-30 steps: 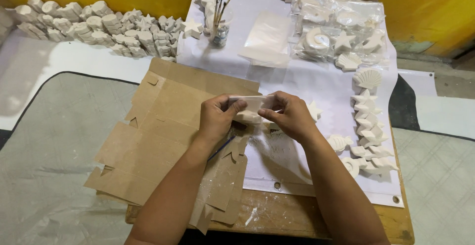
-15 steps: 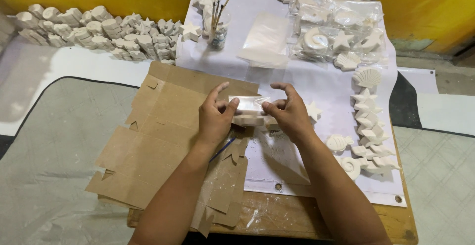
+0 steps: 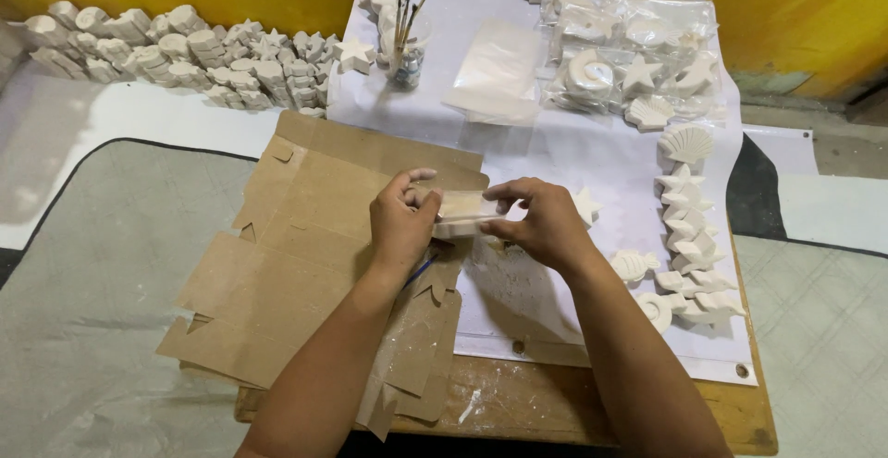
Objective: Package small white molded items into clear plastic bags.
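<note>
Both hands are gripping a small pale plaster piece in clear wrap [image 3: 460, 215], held just above the flattened cardboard [image 3: 305, 264] near the middle of the bench [image 3: 555, 402]. The left hand [image 3: 402, 222] is clamping its left end, thumb on top; the right hand [image 3: 536, 222] is pinching the right end with fingertips. The piece is looking whitish and blocky, partly hidden by fingers, its long axis running from nine o'clock to three o'clock. At three o'clock a column of white star and shell casts [image 3: 689, 227] is lining the white sheet [image 3: 573, 153]. At twelve o'clock a glass jar of brushes [image 3: 407, 51] is standing. Open cardboard is lying toward eight o'clock.
</note>
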